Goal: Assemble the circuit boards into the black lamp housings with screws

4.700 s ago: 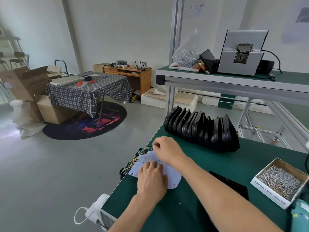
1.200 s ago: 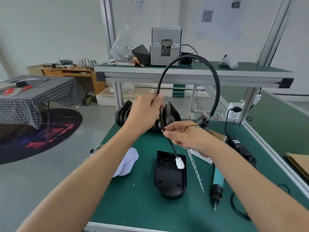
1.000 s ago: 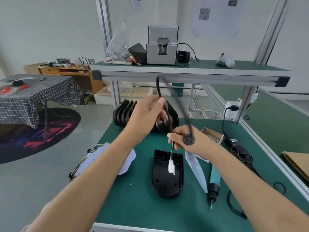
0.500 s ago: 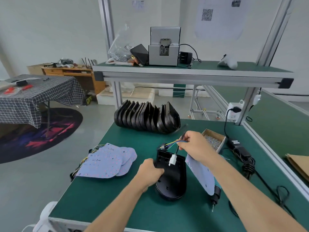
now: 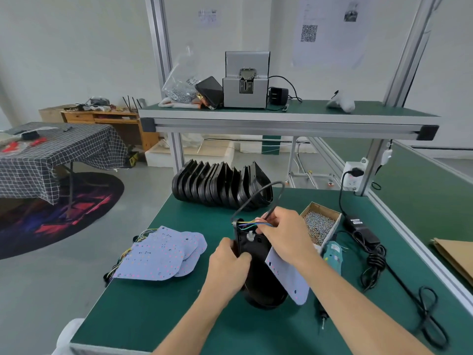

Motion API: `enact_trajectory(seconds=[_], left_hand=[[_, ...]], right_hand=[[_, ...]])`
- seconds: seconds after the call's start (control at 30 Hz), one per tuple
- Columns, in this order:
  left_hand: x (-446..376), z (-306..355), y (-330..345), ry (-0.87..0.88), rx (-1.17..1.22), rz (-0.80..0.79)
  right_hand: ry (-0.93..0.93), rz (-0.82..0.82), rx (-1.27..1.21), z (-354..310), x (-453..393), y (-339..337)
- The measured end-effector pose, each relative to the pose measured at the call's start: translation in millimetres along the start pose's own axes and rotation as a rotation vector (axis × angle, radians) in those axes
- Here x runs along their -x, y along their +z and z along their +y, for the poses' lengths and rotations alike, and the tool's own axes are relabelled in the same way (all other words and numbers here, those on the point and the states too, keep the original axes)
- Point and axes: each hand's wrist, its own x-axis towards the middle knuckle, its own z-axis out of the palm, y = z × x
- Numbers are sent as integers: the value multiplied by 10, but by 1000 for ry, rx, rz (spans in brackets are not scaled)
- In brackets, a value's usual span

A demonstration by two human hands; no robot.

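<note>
A black lamp housing (image 5: 258,275) stands tilted on its side on the green bench. My left hand (image 5: 226,262) grips its left rim. My right hand (image 5: 280,233) pinches the black cable (image 5: 256,197) and its coloured wires at the housing's top end, where a white connector (image 5: 249,235) hangs. A white circuit board (image 5: 289,278) leans against the housing's right side under my right wrist. More circuit boards (image 5: 163,254) lie stacked at the left. A cardboard box of screws (image 5: 320,224) sits to the right.
A row of black housings (image 5: 220,188) stands at the back of the bench. A teal electric screwdriver (image 5: 331,257) lies right of the housing, with a power adapter (image 5: 361,228) and coiled cable (image 5: 373,265) beyond. An upper shelf (image 5: 281,119) carries a screw feeder (image 5: 245,80).
My left hand has tipped the housing up from flat onto its side. My right hand has moved down to the housing's top end with the wires, and the cable now loops above it.
</note>
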Motion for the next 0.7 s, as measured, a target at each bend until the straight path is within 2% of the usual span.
enact_trajectory(seconds=[0.07,0.27,0.33,0.47,0.57,0.63,0.7], left_hand=[[38,18,-11,36,6,19],[148,121,-12,237,88,24],[162,152,-16,271,131,15],[114,146,-51,142,394,-170],[83,85,-58,104,505,-249],[84,68,-39,105,528,-246],[84,79,-16,96,558,-233]], right_hand=[[41,-47,-74,23,-1,-18],[44,-89,78,68,-3,-44],[34,-118,62,73,-9,-57],[-39,-247,76,73,-12,-133],[-108,-305,134,67,-2,-183],[-113,-244,152,61,25,-174],[-91,-71,168,57,53,-165]])
